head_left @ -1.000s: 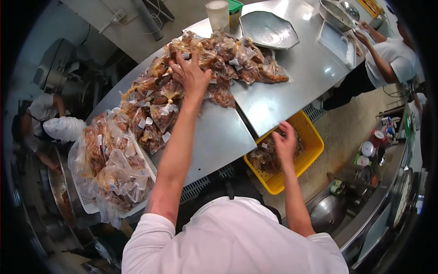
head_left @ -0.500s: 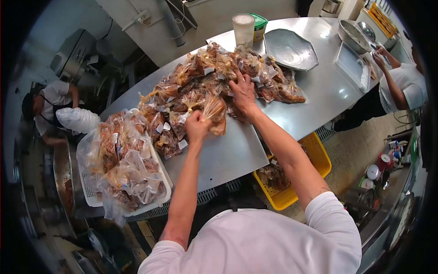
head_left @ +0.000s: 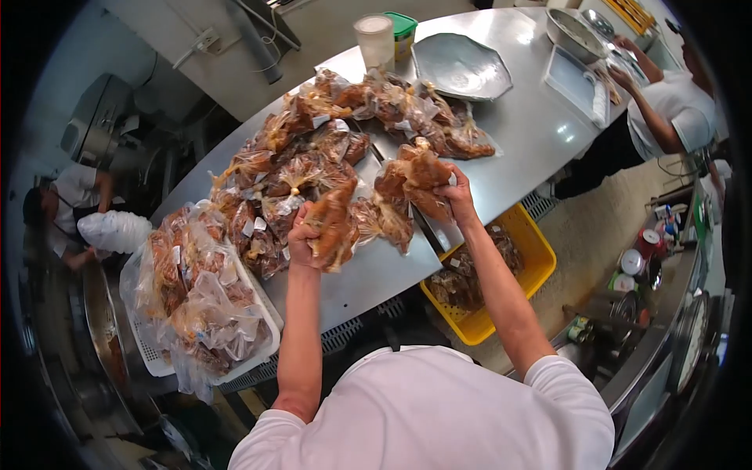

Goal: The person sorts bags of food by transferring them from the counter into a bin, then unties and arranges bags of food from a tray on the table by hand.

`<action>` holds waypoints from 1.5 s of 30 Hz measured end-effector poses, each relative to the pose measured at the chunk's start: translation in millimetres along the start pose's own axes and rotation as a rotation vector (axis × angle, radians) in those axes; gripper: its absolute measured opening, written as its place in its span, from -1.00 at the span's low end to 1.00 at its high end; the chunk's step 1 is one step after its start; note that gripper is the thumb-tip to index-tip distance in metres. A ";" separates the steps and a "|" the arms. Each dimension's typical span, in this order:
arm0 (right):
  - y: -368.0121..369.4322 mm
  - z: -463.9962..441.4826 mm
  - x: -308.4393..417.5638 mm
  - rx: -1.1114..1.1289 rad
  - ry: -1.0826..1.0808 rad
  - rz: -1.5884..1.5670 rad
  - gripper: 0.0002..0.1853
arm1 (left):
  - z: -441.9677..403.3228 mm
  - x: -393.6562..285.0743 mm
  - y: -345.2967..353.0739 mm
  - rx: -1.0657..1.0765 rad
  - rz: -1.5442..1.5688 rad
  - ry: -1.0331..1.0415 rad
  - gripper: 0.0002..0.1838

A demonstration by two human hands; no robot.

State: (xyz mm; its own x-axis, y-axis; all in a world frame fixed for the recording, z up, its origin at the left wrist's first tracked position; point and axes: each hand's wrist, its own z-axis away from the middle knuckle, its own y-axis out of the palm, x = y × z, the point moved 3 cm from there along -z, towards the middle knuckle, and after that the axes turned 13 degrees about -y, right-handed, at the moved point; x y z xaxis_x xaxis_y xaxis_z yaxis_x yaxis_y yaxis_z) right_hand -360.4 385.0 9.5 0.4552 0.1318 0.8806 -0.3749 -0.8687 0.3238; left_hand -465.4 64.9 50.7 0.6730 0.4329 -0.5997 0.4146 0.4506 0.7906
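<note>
Near the table's front edge, my left hand (head_left: 304, 239) is closed round a clear bag of brown food (head_left: 333, 223). Farther right, my right hand (head_left: 459, 196) grips another bag of brown food (head_left: 425, 182), beside more bags at the gap between two steel table sections. A heap of knotted bags (head_left: 301, 160), some with white labels, spreads behind and left of my hands. Below my right hand, a yellow crate (head_left: 539, 254) on the floor side holds more bags. The white basket (head_left: 270, 333) at the left is piled with bags in loose plastic.
On the steel table (head_left: 540, 125) stand a metal tray (head_left: 460, 66), a white tub (head_left: 374, 43), a green-lidded container (head_left: 402, 35) and a metal bowl (head_left: 576, 35). One person (head_left: 670, 106) works at the right end, another (head_left: 78, 196) at the far left. Scales (head_left: 631, 262) lie right.
My left hand has lifted a bag nearer the front edge. My right hand has moved from the heap towards the right and now grips a bag. Bags have shifted, baring some table.
</note>
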 end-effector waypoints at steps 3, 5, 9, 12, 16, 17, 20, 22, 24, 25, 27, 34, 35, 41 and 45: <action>-5.6 23.3 18.9 -0.167 0.173 -0.438 -0.31 | -10.5 23.7 34.3 0.145 -0.072 0.193 -0.16; -15.6 37.0 29.4 -0.175 0.125 -0.544 -0.29 | -13.8 27.8 30.2 0.122 0.057 0.120 -0.16; -73.0 92.8 12.8 -0.366 0.167 -0.736 -0.30 | -8.0 21.5 20.8 0.067 0.065 -0.059 -0.05; -96.5 120.8 2.3 -0.460 0.044 -0.673 -0.38 | 0.6 31.0 25.0 0.072 0.056 -0.137 -0.06; -88.8 124.7 18.3 -0.380 -0.094 -0.912 -0.41 | 4.1 73.0 33.2 0.148 0.418 -0.184 -0.30; -86.7 123.4 20.9 -0.385 -0.098 -0.909 -0.41 | 1.8 83.5 27.4 -0.063 0.450 -0.133 -0.27; -83.9 121.9 15.8 -0.488 -0.023 -0.973 -0.47 | 5.7 89.3 26.7 -0.007 0.449 -0.056 -0.17; -89.2 129.7 7.7 -0.412 -0.126 -1.084 -0.51 | 3.3 90.1 41.7 0.013 0.505 -0.179 -0.16; -89.1 139.8 8.7 -0.374 -0.180 -1.112 -0.51 | 5.8 88.9 60.6 -0.092 0.481 -0.189 -0.15; -86.0 146.9 16.6 -0.427 -0.224 -1.086 -0.50 | 6.8 84.0 79.4 0.007 0.529 -0.270 -0.14; -87.1 158.3 30.5 -0.669 -0.166 -0.889 -0.48 | 8.4 90.9 90.1 0.249 0.514 -0.381 -0.18; -132.6 244.7 140.0 -0.445 -0.146 -0.395 -0.42 | -2.1 144.0 129.3 -0.065 -0.235 -0.342 -0.25; -132.0 256.4 153.4 -0.449 -0.148 -0.389 -0.42 | -9.4 156.4 152.5 0.117 -0.116 -0.453 -0.29; -195.0 361.4 73.5 -0.403 0.626 0.443 -0.44 | -21.3 253.7 141.3 0.420 -1.243 -0.423 -0.34; -167.2 327.2 68.3 -0.154 0.731 0.690 -0.59 | -1.3 190.3 133.7 0.044 -1.298 -0.169 -0.46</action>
State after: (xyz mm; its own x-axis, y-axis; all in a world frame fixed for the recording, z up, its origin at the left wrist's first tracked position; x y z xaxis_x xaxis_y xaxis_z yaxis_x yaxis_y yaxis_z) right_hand -2.4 383.0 -97.7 -0.4856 -0.0703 0.8714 -0.4928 -0.8013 -0.3392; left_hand -282.6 208.6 42.1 -0.1625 -0.3985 -0.9027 0.8327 0.4355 -0.3422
